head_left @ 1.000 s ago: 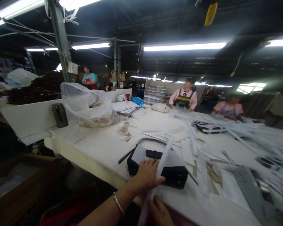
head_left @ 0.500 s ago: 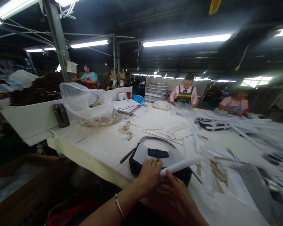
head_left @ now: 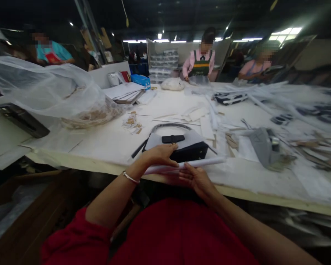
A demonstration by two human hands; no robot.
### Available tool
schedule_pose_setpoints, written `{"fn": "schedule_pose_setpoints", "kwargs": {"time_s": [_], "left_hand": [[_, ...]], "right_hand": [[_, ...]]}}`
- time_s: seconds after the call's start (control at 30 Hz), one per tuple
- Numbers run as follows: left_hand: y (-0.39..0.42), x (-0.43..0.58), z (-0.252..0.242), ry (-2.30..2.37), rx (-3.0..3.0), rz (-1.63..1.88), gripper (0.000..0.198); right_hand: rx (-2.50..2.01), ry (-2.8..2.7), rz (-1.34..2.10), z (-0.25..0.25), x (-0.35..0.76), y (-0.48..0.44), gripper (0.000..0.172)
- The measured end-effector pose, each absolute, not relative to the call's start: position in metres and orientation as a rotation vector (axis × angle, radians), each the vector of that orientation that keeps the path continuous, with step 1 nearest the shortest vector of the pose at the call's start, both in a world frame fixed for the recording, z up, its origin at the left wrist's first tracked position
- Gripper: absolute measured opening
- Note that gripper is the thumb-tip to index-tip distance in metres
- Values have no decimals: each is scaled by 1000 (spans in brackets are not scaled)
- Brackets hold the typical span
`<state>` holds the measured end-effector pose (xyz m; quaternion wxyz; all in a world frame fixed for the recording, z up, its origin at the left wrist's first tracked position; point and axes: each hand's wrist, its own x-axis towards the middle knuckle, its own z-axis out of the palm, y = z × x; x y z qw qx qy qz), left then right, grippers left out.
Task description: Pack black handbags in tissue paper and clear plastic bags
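A black handbag (head_left: 187, 151) lies at the table's front edge, with a white sheet over its flap, a black strap tab with a small metal clasp, and a handle (head_left: 169, 126) arched behind it. My left hand (head_left: 162, 155) rests on the bag's front by the clasp, fingers stretched out and thumb apart, close to a white rolled sheet (head_left: 206, 162). This roll runs along the table edge in front of the bag. My right hand (head_left: 195, 179) pinches the roll between thumb and fingers; some fingertips are hidden beneath it.
Left stand a clear plastic bag (head_left: 52, 92) of tan pieces and a dark flask (head_left: 23, 119). Small tags (head_left: 132, 123) lie behind the handbag. A grey tape dispenser (head_left: 264, 147), paper strips and white rolls cover the right side. Co-workers are across the table.
The view has tipped downward, showing more of my arms and red clothing. The roll has moved from against the bag's front down to the table edge, and now lies flatter. My left hand stays on the bag.
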<state>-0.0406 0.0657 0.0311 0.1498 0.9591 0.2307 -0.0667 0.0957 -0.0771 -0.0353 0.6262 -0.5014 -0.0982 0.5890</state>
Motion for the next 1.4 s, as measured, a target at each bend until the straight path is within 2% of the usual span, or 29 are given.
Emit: {"fn": "schedule_pose_setpoints", "kwargs": {"time_s": [0.1,0.3,0.43,0.6,0.77,0.83,0.9,1.03,1.1,1.23,1.4], "left_hand": [[78,-37,42,673,2729,-305,75],[70,-33,40,605,2862,-210,59],[50,-29,16,796,2978,-24,56],[20,-25,-37,1190,3091,367,51],[11,-29,-62,1212,3175,486,52],[12,-30,-62,1179,3198,479,51],[14,-31,-61,1162,3217,468,50],[13,-31,-60,1182,3242,422,50],[12,-32,-59,1189,3263,372,51],[11,-32,-53,1148,3335,265,53],[17,-26,-45,1085,3404,167,50]], "right_hand": [[-1167,-115,1409,-34,89,-72,16],[-1113,-105,1442,-20,83,-42,13],[-1118,-179,1521,-19,90,-36,22],[-1292,-300,1587,-36,104,-34,29],[-1486,-473,1675,-37,113,-43,37],[-1556,-702,1677,-26,117,-51,39],[-1577,-1115,1373,-11,124,-57,36],[-1274,-1923,212,4,144,-49,18],[-1139,-2164,-153,-4,156,-39,22],[-1049,-2308,-462,-38,175,-23,27],[-1079,-2274,-495,-56,179,-20,30]]}}
